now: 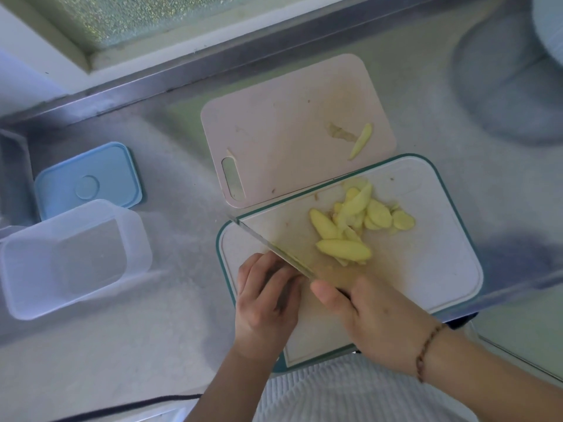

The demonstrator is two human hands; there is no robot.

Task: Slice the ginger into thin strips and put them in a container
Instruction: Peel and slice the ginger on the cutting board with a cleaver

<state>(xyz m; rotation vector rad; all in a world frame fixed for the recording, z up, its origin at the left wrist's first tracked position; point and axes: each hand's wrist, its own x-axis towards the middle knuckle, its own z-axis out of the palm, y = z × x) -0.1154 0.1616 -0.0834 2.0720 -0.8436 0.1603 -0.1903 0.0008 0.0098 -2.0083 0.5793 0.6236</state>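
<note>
While the right hand (374, 312) is gripping the knife (274, 248) by its handle, thumb lying along the top, the long thin blade is slanting up and to the left across the white cutting board (441, 269), a rounded rectangle with a teal rim. Its tip is reaching the board's far left edge. The left hand (265, 300) is resting just left of the blade with its fingers curled down against the board; whatever they are holding is hidden, so I cannot tell if they are pinching a piece. To the right of the blade, a loose heap of ginger slices (356, 223) is lying on the white board, pale yellow, smooth and oval, some overlapping. Behind it, a pink cutting board (274, 132) with a slot handle is sitting partly under the white one, carrying one yellow ginger sliver (361, 141) beside a scrap of peel. Well to the left, a clear plastic container (73, 257) is standing open on the speckled metal counter (152, 330), touching its flat blue lid (88, 178). A beaded bracelet (426, 348) is circling the right wrist.
</note>
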